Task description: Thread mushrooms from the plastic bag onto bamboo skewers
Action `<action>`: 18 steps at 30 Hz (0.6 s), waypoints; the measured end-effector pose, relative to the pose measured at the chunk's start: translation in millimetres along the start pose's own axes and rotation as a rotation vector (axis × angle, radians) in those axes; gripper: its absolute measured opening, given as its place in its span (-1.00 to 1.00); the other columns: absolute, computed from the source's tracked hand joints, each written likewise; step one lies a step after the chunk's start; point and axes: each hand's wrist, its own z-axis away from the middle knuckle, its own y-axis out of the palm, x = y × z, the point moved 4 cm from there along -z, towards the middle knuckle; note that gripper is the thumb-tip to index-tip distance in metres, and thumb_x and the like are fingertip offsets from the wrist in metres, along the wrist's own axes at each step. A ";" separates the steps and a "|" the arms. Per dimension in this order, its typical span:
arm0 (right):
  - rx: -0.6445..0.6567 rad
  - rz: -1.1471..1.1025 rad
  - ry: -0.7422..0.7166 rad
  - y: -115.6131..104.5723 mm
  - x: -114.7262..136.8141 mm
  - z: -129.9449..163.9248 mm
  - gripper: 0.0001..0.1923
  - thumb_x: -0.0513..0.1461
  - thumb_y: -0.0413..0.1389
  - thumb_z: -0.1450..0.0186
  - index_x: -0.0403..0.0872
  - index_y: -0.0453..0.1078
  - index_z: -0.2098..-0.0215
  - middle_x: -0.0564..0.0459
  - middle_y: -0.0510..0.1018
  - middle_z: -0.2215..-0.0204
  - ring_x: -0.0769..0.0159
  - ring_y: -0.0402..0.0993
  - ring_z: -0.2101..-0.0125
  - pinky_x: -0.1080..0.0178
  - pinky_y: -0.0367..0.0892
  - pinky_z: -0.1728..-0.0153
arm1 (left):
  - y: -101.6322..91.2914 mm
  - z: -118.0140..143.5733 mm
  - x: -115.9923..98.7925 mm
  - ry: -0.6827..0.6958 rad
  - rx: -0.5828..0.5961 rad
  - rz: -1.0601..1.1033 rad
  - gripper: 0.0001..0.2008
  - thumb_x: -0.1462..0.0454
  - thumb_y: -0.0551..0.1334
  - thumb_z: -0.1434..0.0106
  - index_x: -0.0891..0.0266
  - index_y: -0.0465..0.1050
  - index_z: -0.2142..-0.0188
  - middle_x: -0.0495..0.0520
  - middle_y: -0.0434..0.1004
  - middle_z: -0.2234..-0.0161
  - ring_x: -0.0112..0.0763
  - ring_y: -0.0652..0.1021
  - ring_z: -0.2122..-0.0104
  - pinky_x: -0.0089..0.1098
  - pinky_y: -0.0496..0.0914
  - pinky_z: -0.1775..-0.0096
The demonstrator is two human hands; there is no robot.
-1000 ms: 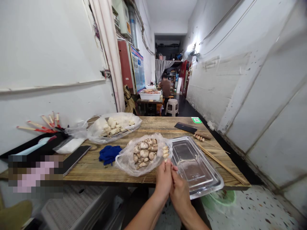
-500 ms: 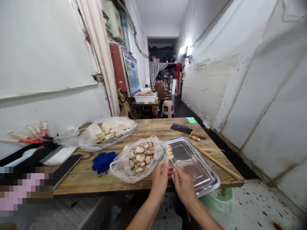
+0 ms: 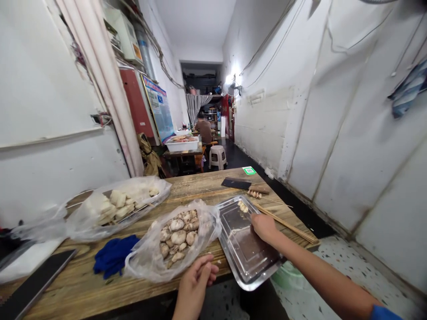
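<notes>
My right hand (image 3: 264, 226) reaches over the metal tray (image 3: 248, 260) and grips the stick end of a skewer of mushroom pieces (image 3: 243, 206), which lies at the tray's far corner. My left hand (image 3: 197, 279) hangs at the table's near edge with its fingers curled and nothing in it, just below a clear plastic bag of mushrooms (image 3: 176, 233). The bag lies open on the wooden table (image 3: 200, 189), left of the tray.
A second bag of pale cut pieces (image 3: 116, 204) sits at the back left, a blue cloth (image 3: 113, 258) in front of it. A cleaver (image 3: 240, 183), a small skewer (image 3: 254, 194) and bare bamboo sticks (image 3: 287, 224) lie right of the tray. A person (image 3: 204, 131) sits far down the corridor.
My hands, joined on the skewer at the table edge, have parted. The right hand carried the skewer forward into the tray; the left dropped back empty. My view turned right.
</notes>
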 end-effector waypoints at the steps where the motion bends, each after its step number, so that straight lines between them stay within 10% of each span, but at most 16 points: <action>1: -0.005 0.003 -0.004 1.0 0.0 -2.6 -0.78 -0.38 -0.10 -0.22 -0.19 0.37 0.29 -0.17 0.56 0.44 0.16 0.50 0.38 0.28 0.29 0.44 | -1.1 -1.1 2.8 -0.004 0.013 -0.008 -0.51 -0.01 0.20 0.06 0.31 0.42 0.24 0.13 0.52 0.45 -0.37 0.47 0.49 -0.41 0.33 0.42; 18: -0.141 0.057 -0.166 -0.8 -26.5 -32.9 -0.81 -0.35 -0.08 -0.21 -0.19 0.38 0.37 -0.14 0.53 0.49 0.26 0.46 0.47 0.36 0.22 0.47 | 3.5 1.9 7.2 -0.076 0.048 -0.004 -0.52 -0.05 0.22 0.13 0.27 0.44 0.34 0.08 0.50 0.54 -0.42 0.42 0.55 -0.43 0.28 0.47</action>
